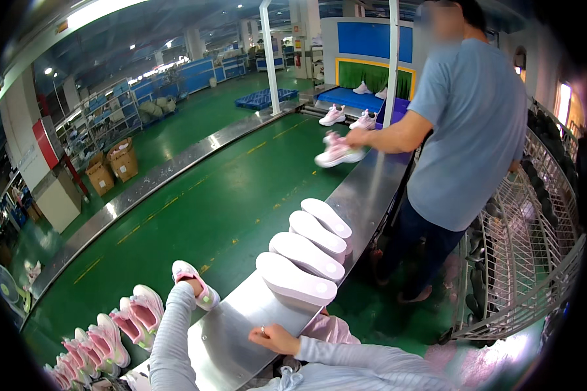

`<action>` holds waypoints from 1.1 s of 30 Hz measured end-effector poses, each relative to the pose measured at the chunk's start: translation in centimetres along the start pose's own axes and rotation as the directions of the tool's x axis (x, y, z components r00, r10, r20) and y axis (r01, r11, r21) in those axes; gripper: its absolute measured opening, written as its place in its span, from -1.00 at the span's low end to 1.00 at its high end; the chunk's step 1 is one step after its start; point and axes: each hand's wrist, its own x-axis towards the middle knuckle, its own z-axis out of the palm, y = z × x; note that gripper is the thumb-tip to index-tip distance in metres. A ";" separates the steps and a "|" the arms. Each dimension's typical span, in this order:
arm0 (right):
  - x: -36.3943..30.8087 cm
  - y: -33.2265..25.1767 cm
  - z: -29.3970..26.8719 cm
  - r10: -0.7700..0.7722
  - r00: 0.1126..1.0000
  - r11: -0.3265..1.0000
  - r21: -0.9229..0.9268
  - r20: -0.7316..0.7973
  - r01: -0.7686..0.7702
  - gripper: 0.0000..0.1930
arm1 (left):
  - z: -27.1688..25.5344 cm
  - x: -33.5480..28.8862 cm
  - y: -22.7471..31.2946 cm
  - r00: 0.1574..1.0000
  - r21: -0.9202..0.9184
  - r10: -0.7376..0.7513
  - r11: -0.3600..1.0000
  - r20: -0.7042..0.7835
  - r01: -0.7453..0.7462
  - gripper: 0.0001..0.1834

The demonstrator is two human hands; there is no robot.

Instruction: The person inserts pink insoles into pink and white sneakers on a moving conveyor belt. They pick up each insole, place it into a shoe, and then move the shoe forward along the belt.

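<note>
My left hand (192, 284) is closed on a pink and white sneaker (208, 298), out over the green belt (195, 228) by the metal ledge. Its fingers are partly hidden at the shoe's opening. A ring shows on my right hand (275, 339), which is held over the ledge (231, 332) close to my body. That hand's fingers are curled in, and I see nothing in them. Beyond it, several white shoe soles (297, 279) lie side by side along the ledge. To the left of my left forearm, a row of pink and white sneakers (107, 339) stands on the belt.
A co-worker (469, 130) in a blue shirt stands at the right, one hand on a sneaker (338, 151) above the belt. Beside them is a wire rack (522, 241) with dark objects. More sneakers (332, 115) sit near a green-curtained machine opening (375, 78). Cardboard boxes (122, 161) stand far left.
</note>
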 end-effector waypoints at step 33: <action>25.4 -6.5 -11.1 0.320 0.817 0.902 -0.418 0.480 -0.108 -0.62 | -16.9 -16.6 18.7 0.756 -0.377 0.166 0.787 -0.633 -0.489 -0.39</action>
